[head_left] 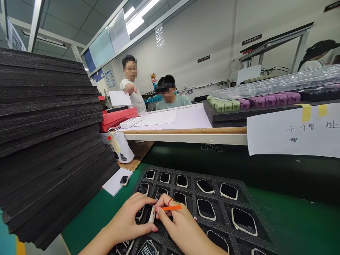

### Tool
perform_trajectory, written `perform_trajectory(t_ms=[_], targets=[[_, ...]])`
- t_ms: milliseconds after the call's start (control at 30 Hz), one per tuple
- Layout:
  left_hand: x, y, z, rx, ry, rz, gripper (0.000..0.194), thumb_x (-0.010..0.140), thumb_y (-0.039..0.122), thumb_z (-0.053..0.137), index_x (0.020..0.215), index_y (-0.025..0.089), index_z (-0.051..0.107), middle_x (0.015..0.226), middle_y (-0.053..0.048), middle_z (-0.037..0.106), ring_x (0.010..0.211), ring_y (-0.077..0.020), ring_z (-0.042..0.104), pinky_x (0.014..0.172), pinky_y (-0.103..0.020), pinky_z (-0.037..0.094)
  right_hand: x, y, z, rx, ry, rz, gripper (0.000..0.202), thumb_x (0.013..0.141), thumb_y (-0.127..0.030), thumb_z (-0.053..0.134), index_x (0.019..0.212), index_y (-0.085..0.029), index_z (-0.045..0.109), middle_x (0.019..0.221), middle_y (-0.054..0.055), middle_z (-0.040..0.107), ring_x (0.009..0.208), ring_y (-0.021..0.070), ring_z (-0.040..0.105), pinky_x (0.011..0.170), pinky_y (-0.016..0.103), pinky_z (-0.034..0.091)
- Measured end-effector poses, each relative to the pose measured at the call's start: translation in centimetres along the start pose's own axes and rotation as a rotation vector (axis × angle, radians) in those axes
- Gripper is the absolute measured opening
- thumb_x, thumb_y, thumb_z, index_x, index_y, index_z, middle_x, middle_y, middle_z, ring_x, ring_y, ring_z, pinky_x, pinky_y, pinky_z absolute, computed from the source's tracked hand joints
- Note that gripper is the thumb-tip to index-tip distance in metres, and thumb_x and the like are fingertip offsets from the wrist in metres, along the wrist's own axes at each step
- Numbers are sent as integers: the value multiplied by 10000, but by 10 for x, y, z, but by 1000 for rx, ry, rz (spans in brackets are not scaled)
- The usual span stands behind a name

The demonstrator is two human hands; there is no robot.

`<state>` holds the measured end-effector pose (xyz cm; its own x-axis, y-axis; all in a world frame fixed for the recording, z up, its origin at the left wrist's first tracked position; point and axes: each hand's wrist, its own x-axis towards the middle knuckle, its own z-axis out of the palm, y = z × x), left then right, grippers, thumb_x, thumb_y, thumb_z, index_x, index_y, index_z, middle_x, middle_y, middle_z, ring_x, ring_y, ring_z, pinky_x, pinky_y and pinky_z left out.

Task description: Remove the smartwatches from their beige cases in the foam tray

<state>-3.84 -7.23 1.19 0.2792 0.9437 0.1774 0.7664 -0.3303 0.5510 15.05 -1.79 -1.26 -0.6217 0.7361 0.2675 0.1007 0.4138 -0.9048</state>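
Observation:
My left hand [127,219] grips a white-edged smartwatch case [152,214] between thumb and fingers, tilted up on its side. A slim orange stick [172,208] is pinched in my right hand [177,223], and its tip meets or nearly meets the case's side. Both hands are over a black foam tray [222,211], whose compartments hold several smartwatch bodies with dark screens, such as the large watch [243,221] on the right. Some watches near the lower edge are partly hidden by my arms.
A tall stack of black foam sheets [47,141] rises at left. Another watch [124,180] lies on white paper beside the tray. Behind runs a raised shelf edge [186,138], with green and purple pieces [273,101] under clear plastic. Co-workers [174,99] are beyond it.

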Motion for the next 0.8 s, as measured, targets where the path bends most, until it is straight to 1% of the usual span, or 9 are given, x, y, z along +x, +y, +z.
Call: perform_trajectory(t_ms=[133, 467, 633, 800], targets=[[1, -1, 1, 2, -6, 25, 495, 753, 401, 792, 1197, 246, 634, 1132, -61, 672, 1072, -242, 581, 968, -391, 444, 0, 0, 1, 2, 4, -11, 175, 926, -248, 396, 781, -223, 490, 738, 2, 602, 682, 168, 607, 664, 266, 446], [0, 1, 1, -13, -5, 23, 474, 768, 427, 773, 1181, 228, 650, 1109, -78, 672, 1054, -249, 581, 950, -396, 452, 0, 2, 3, -11, 19, -15, 181, 928, -264, 417, 754, -237, 456, 712, -11, 606, 672, 171, 606, 670, 277, 446], [0, 1, 1, -6, 0, 19, 472, 772, 430, 767, 1183, 231, 648, 1117, -86, 666, 1058, -257, 579, 949, -404, 452, 1, 2, 2, -6, 20, -8, 192, 929, -285, 421, 751, -235, 474, 704, -9, 607, 663, 173, 603, 658, 277, 444], [0, 1, 1, -9, -1, 30, 448, 771, 405, 771, 1161, 223, 650, 1116, -86, 666, 1060, -257, 577, 949, -398, 450, 1, 2, 1, 21, 16, 4, 179, 925, -289, 433, 773, -230, 507, 742, 3, 644, 714, 177, 635, 692, 278, 456]])
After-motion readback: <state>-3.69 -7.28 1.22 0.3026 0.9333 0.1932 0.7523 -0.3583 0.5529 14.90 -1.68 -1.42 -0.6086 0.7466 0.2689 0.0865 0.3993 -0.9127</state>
